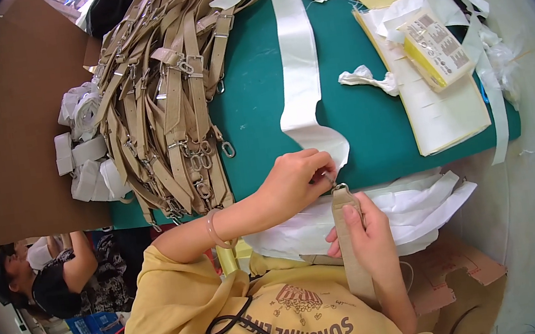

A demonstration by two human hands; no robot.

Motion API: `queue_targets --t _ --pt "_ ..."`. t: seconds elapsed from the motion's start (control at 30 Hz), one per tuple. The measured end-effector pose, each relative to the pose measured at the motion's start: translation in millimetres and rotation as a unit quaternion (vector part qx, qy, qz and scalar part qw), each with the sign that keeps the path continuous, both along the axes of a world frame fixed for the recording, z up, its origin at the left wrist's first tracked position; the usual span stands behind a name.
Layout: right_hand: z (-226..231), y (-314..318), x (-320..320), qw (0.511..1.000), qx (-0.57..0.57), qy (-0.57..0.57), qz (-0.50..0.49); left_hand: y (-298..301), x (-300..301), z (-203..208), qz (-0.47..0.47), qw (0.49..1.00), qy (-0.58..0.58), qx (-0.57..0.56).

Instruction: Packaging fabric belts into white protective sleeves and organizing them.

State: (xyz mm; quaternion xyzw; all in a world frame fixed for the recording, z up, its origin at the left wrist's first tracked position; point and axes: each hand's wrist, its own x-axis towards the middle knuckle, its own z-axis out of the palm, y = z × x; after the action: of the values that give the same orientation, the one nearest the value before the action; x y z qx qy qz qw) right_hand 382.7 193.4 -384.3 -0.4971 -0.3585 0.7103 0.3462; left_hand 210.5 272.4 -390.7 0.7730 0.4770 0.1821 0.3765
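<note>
A beige strap [353, 250] hangs upright in front of my chest, with a metal clasp [340, 188] at its top end. My right hand [369, 231] is closed around the strap just below the clasp, thumb laid along its face. My left hand [302, 174] is closed in a pinch at the clasp; its fingertips partly hide the metal. Just behind these fingers, the curled near end of a long white strip [298, 68] reaches toward the table edge. I cannot tell whether the left fingers touch it.
A large pile of beige straps [171, 105] with metal hooks covers the green table's [253, 108] left side. White rolls [85, 143] lie beside it. At right are a yellow-white package [434, 50], paper sheets [443, 117] and white scraps. White material [415, 208] bunches below the edge. Another person [59, 275] is at left.
</note>
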Motion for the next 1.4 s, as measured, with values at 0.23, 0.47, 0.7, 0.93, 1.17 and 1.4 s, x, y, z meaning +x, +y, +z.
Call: queue_targets --t 0.23,0.47,0.7,0.93,1.17,1.4 --pt "-5.2 -6.8 16.0 0.995 -0.045 -0.080 0.032 -14.6 9.3 -8.3 -0.010 0.998 0.016 0.055" --pt "4.4 -6.6 19.6 0.994 -0.046 -0.094 0.035 -26.7 20.3 -13.2 -0.040 0.964 0.117 0.235" --pt "-12.6 -1.3 15.9 0.968 0.068 -0.237 0.045 -32.3 12.8 -0.9 -0.075 0.976 0.104 0.177" --pt "-15.5 -2.4 4.5 0.943 0.132 -0.302 0.037 -37.9 6.8 5.4 -0.065 0.980 0.077 0.174" --pt "-12.5 -24.7 2.8 0.976 0.100 -0.186 0.048 -48.5 2.0 10.3 -0.129 0.950 0.048 0.280" --pt "-9.9 -30.9 -8.2 0.994 0.034 0.003 -0.106 -68.6 -17.7 2.6 0.103 0.968 -0.198 0.117"
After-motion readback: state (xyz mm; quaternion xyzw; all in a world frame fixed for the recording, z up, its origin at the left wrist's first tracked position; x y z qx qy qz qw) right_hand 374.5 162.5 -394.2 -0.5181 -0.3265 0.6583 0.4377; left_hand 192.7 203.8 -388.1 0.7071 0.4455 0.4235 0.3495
